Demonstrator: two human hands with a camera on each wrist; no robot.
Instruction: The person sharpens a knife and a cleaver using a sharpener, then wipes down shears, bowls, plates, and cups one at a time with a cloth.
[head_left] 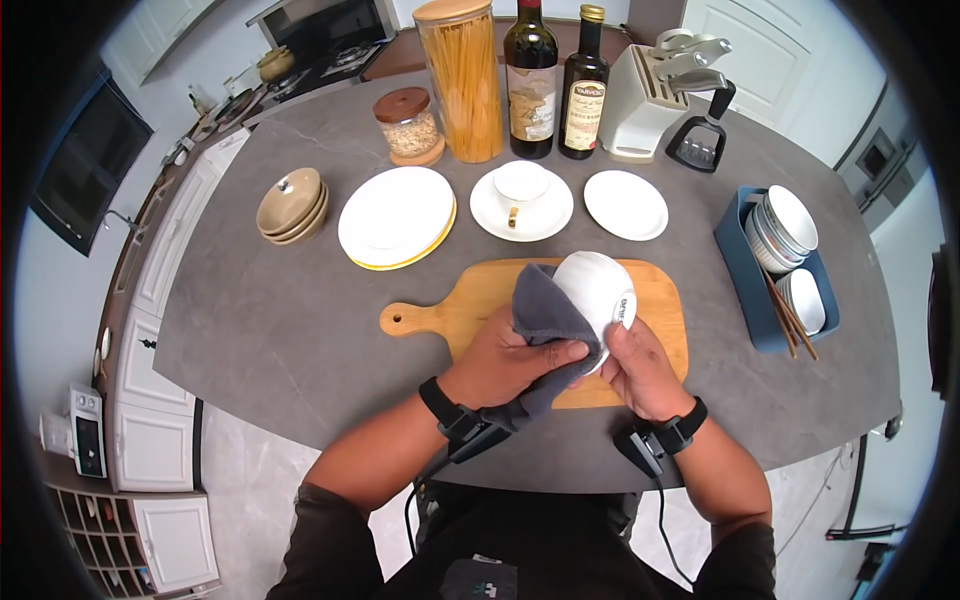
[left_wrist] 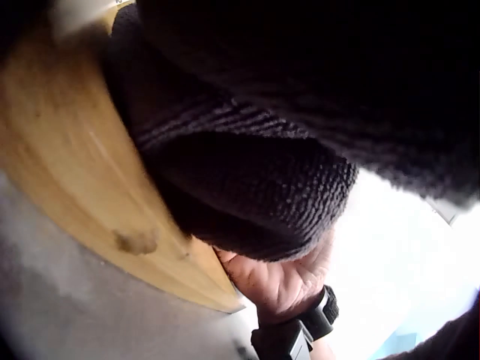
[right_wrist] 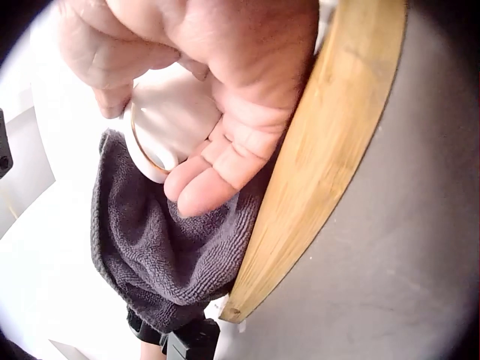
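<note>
A white bowl (head_left: 592, 285) is held tilted over the wooden board, its base with dark printing turned toward the right hand. My right hand (head_left: 645, 372) grips it, thumb by the base and fingers curled round the side. In the right wrist view a thin gold line circles part of the bowl (right_wrist: 176, 105). My left hand (head_left: 500, 360) holds a dark grey cloth (head_left: 550, 305) against the bowl's left side, with the thumb on top of the cloth. Folds of the cloth (right_wrist: 172, 247) hang below the bowl and fill much of the left wrist view.
Under the hands lies a cutting board (head_left: 450, 310). Beyond it stand stacked plates (head_left: 395, 215), a cup (head_left: 522, 182) on a saucer and a small plate (head_left: 626, 205). Brown bowls (head_left: 290, 205) are left, a blue basket (head_left: 745, 290) right. Bottles (head_left: 531, 95) and a knife block (head_left: 640, 105) stand behind.
</note>
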